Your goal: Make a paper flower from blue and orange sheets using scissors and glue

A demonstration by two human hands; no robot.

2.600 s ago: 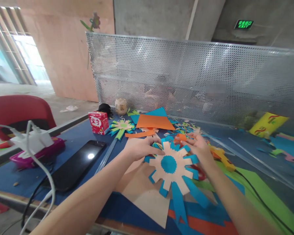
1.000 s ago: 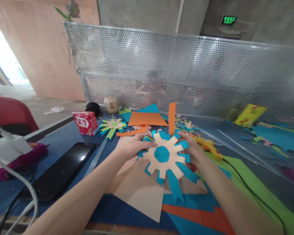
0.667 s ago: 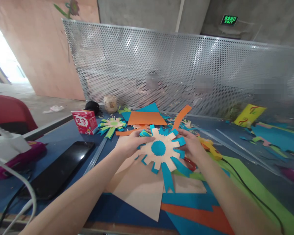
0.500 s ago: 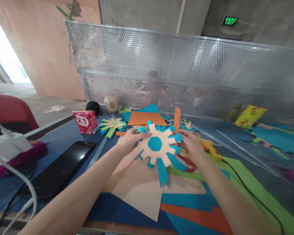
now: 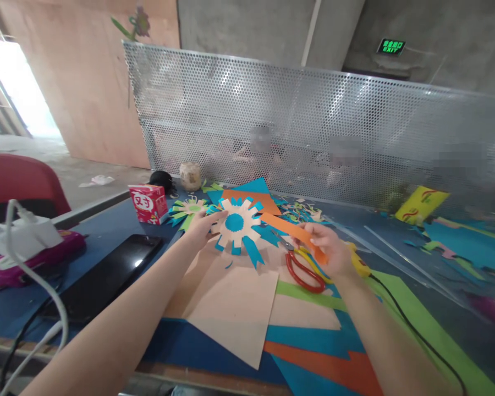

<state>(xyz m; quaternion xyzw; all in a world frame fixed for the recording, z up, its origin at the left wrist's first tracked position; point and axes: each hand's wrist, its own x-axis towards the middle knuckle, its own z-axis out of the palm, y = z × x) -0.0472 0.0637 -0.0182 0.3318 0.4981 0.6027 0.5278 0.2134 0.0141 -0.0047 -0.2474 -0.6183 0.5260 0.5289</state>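
My left hand (image 5: 201, 228) pinches the left edge of a paper rosette (image 5: 247, 221), cream with a scalloped blue centre, blue-backed tabs and blue ribbon tails. An orange paper strip (image 5: 286, 225) is held in my right hand (image 5: 328, 247), its far end reaching toward the rosette's right side. Beneath and left of that hand, red-handled scissors (image 5: 303, 272) lie on the papers, with a yellow handle beside them. Cream paper sheets (image 5: 231, 300) spread below the rosette. A green and blue rosette (image 5: 187, 208) rests behind my left hand, partly hidden.
On the left are a black phone (image 5: 107, 272), a red box (image 5: 148, 204) and a white charger with cables (image 5: 37, 239). Paper scraps (image 5: 301, 210) lie before a perforated metal screen (image 5: 231, 110). A yellow corded tool (image 5: 358, 261) and a green sheet (image 5: 416, 308) sit right.
My left hand has carried the rosette leftward. My right hand has let go of the rosette and now holds the orange strip, which stood upright behind it. The scissors are more exposed.
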